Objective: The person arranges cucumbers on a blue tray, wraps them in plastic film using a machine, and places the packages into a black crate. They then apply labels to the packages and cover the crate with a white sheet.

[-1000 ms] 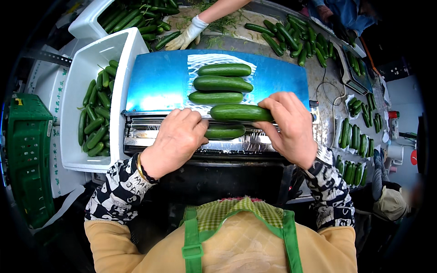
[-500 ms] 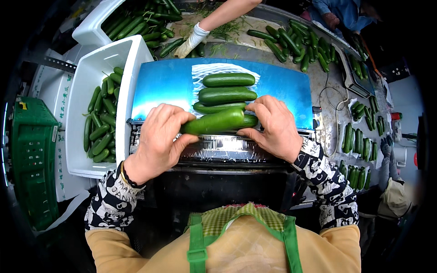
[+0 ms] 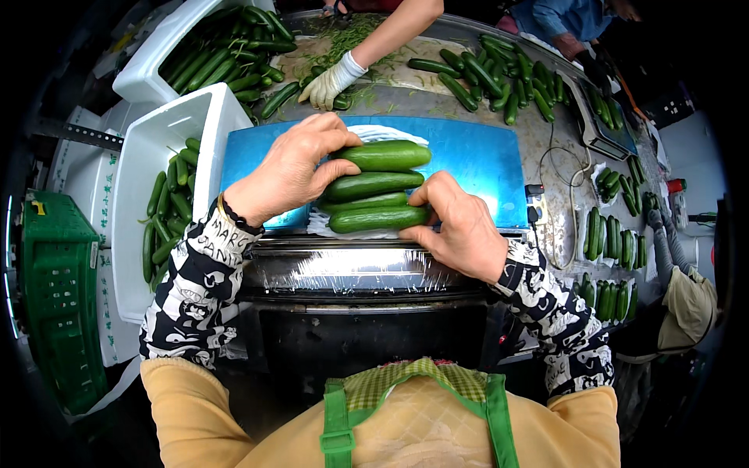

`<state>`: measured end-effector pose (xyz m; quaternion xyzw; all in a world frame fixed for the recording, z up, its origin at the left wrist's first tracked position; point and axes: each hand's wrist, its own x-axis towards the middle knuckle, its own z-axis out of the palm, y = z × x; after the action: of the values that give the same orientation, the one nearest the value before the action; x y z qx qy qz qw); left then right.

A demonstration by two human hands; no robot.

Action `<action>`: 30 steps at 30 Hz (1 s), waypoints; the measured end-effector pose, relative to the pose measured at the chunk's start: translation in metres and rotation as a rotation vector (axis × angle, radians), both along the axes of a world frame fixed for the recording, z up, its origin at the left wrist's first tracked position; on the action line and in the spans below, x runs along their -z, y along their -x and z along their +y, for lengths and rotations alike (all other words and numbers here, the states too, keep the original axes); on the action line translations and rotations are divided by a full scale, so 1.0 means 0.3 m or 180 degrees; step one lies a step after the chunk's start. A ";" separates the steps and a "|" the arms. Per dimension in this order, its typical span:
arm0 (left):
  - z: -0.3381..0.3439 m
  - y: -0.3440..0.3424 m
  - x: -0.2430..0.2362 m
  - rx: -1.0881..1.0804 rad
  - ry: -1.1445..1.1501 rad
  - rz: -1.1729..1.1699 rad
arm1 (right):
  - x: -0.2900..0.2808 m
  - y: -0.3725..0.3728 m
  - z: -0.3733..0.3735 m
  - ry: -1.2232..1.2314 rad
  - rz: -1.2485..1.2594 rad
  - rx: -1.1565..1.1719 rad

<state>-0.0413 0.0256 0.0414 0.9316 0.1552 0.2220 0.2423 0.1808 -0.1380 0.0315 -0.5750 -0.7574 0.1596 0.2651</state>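
Four-sided blue metal plate lies before me with a row of cucumbers on white foam netting. My left hand is closed on the left end of the farthest cucumber, thumb below and fingers above. A second cucumber lies just nearer. Between it and the nearest cucumber, a partly covered cucumber shows. My right hand pinches the right end of the nearest cucumber between thumb and fingers.
A white foam box with cucumbers stands left, beside a green crate. Across the counter, a co-worker's gloved hand touches cucumbers. Loose cucumbers lie far right, packed trays nearer. A cable crosses the counter.
My left hand has moved from the near side to the far side of the row, carrying the raised cucumber there. My right hand has stayed at the row's right end, slightly lower.
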 end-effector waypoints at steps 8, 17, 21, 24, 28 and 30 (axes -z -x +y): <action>0.007 -0.001 0.022 0.0013 0.0691 -0.0226 | -0.012 -0.010 -0.015 0.0087 -0.0072 0.0014; -0.048 0.073 0.022 -0.0574 0.0679 -0.0634 | -0.022 -0.019 -0.015 0.0052 -0.0172 -0.0199; -0.117 0.131 0.063 -0.0754 0.0970 -0.0658 | -0.007 -0.018 -0.017 -0.0322 -0.0366 -0.0321; -0.158 0.169 0.084 -0.0680 0.0599 -0.0309 | 0.014 -0.019 -0.016 -0.0554 -0.0214 -0.0369; -0.218 0.184 0.110 -0.0823 0.0711 0.0042 | 0.006 -0.004 -0.011 -0.0433 -0.0552 -0.0368; -0.231 0.173 0.099 -0.0594 -0.0063 -0.0226 | -0.005 0.010 -0.005 -0.0323 -0.0600 -0.0335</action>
<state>-0.0934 -0.0437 0.0116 0.9070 0.2304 0.2780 0.2167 0.1779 -0.1395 0.0329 -0.5327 -0.8152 0.0800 0.2127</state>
